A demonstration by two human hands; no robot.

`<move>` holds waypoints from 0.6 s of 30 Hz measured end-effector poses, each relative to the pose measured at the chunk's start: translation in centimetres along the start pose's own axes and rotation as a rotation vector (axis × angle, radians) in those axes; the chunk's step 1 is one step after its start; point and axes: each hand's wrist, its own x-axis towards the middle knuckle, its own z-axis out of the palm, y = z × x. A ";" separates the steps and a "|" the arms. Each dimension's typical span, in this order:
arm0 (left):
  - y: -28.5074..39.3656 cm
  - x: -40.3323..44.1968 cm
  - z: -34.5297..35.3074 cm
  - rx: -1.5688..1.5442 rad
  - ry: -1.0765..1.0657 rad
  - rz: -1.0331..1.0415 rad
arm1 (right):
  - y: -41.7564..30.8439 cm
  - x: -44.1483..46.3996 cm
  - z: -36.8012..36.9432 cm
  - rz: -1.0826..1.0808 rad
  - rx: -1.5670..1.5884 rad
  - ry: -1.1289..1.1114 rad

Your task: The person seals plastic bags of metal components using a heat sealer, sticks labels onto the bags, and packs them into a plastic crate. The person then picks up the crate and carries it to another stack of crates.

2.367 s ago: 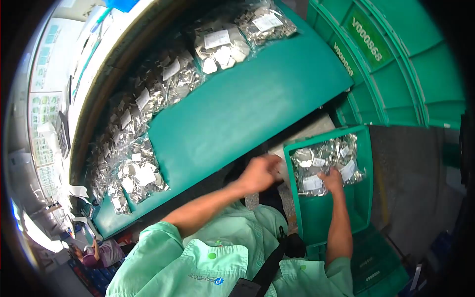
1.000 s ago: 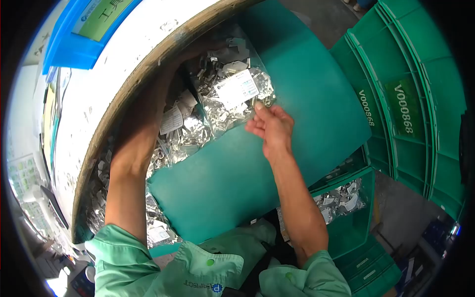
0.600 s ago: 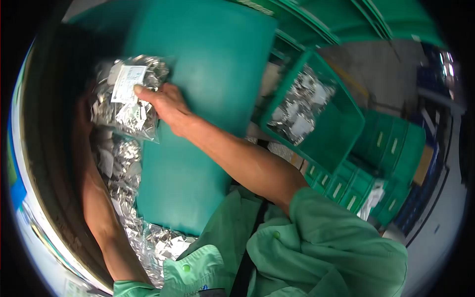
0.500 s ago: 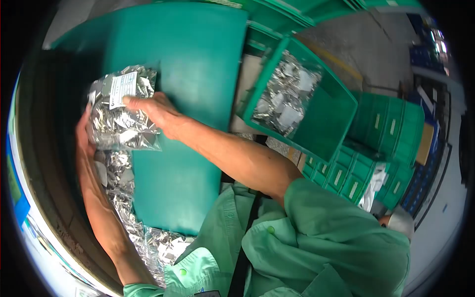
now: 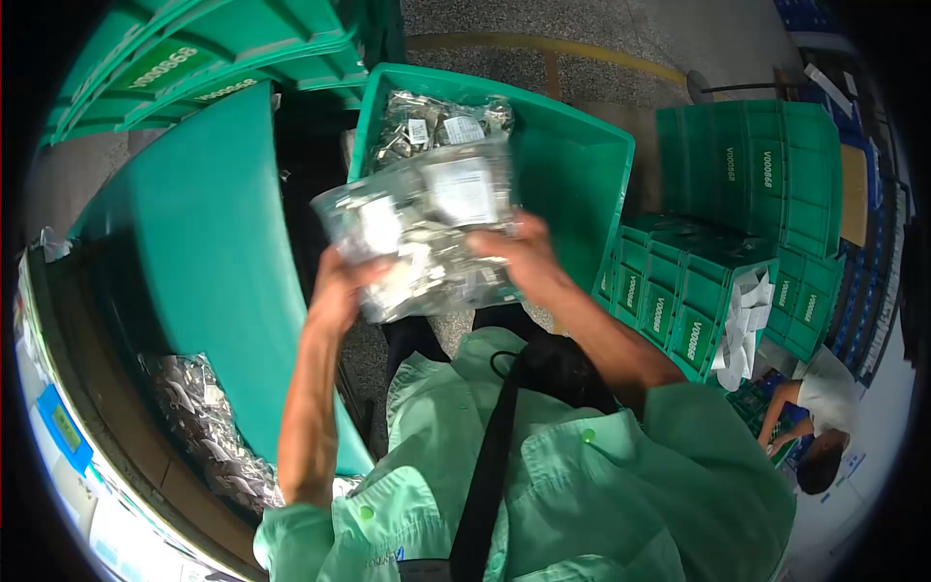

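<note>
Between my two hands hangs a clear plastic bag (image 5: 427, 238) of shiny metallic pieces with white labels, slightly blurred. My left hand (image 5: 339, 283) grips its lower left side, thumb on top. At its right side my right hand (image 5: 524, 260) clasps it, thumb also over the top. The bag is held above the near left part of an open green bin (image 5: 572, 209) and overlaps its edge. Inside that bin, similar labelled bags (image 5: 441, 124) lie at the far left end, partly hidden by the held bag.
A green-topped table (image 5: 208, 213) stands to the left, with more silvery bags (image 5: 208, 417) along its near left edge. Stacked green crates (image 5: 165, 68) rise at the far left; others (image 5: 669, 301) stand to the right. Another person (image 5: 819, 407) works at the lower right.
The labelled bag has moved from over the green table rightward to the open bin, still in both hands. My view and body have turned right.
</note>
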 end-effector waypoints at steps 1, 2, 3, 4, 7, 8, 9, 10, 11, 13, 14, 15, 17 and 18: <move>-0.9 2.7 2.7 0.006 -0.088 -0.028 | -0.1 -0.3 -2.9 -0.050 -0.019 0.104; -2.1 5.7 5.3 0.014 -0.142 -0.019 | 0.2 -0.3 -6.0 -0.060 -0.014 0.167; -2.8 8.5 7.8 0.018 -0.195 -0.009 | 0.7 0.0 -8.8 -0.070 -0.014 0.229; -3.0 10.9 10.2 0.127 -0.189 -0.006 | 0.9 0.4 -11.0 -0.097 0.004 0.280; -4.2 18.9 14.2 0.304 -0.362 0.118 | 2.5 3.2 -16.9 -0.122 -0.047 0.417; -5.2 22.2 14.8 0.423 -0.311 0.079 | 3.4 4.6 -18.3 -0.152 -0.077 0.457; -6.1 24.5 15.4 0.547 -0.262 0.035 | 4.6 6.0 -19.2 -0.179 -0.102 0.499; -5.1 24.5 16.6 0.693 -0.234 0.127 | 6.2 7.4 -19.5 -0.166 -0.134 0.546; -6.3 25.5 17.7 0.956 -0.143 0.274 | 7.4 8.2 -19.5 -0.064 -0.396 0.639; -8.7 25.8 19.9 1.137 0.080 0.283 | 8.2 8.7 -19.6 -0.003 -0.846 0.686; -9.1 25.3 20.2 1.111 0.138 0.345 | 7.9 8.5 -19.5 0.040 -0.876 0.673; -9.9 24.2 20.3 1.082 0.197 0.404 | 7.6 7.9 -19.4 0.085 -0.910 0.658; -9.8 22.3 20.2 1.019 0.257 0.519 | 6.2 6.9 -18.5 0.123 -1.015 0.626; -9.8 21.2 19.8 0.989 0.258 0.564 | 5.3 5.9 -17.8 0.125 -1.085 0.602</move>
